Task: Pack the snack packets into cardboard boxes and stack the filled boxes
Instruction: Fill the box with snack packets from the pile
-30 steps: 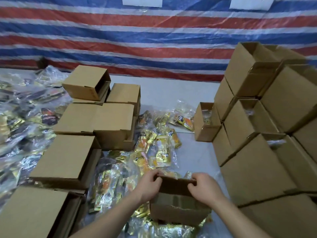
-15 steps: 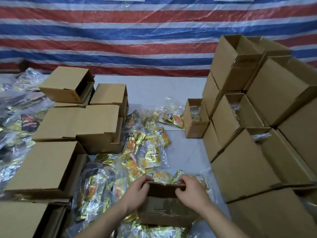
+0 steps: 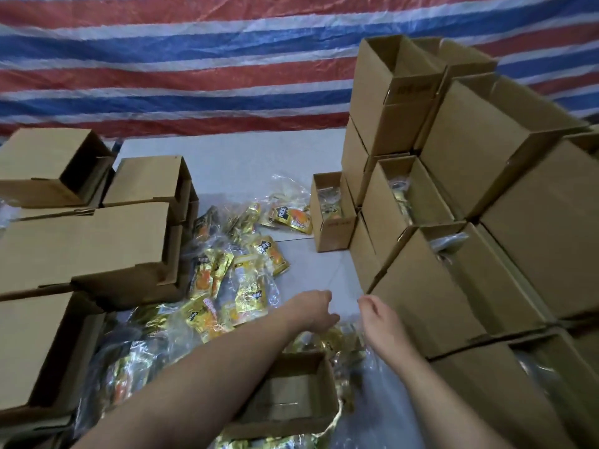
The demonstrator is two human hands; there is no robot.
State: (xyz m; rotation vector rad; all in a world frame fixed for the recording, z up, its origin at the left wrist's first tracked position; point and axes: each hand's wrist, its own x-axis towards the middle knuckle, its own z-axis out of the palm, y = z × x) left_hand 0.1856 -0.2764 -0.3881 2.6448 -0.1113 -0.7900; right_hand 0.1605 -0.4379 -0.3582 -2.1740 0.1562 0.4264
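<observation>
An open, empty-looking cardboard box [image 3: 285,427] sits low in the middle, under my left forearm. Just beyond it lies a clear plastic bag of golden snack packets [image 3: 327,343]. My left hand [image 3: 312,311] and my right hand [image 3: 377,319] are stretched out over that bag with fingers curled, and each seems to pinch its thin clear upper edge. More gold and orange snack packets [image 3: 249,293] lie loose on the grey table [image 3: 233,163] ahead of my left hand.
Filled open boxes [image 3: 437,306] are stacked high along the right. A small open box with packets [image 3: 334,234] stands in front of that stack. Several empty boxes [image 3: 87,244] lie on their sides at the left. A striped tarp [image 3: 194,76] hangs behind.
Both hands let go of the open box's far rim and reached forward over the clear bag of packets. The view has shifted left and tilted down.
</observation>
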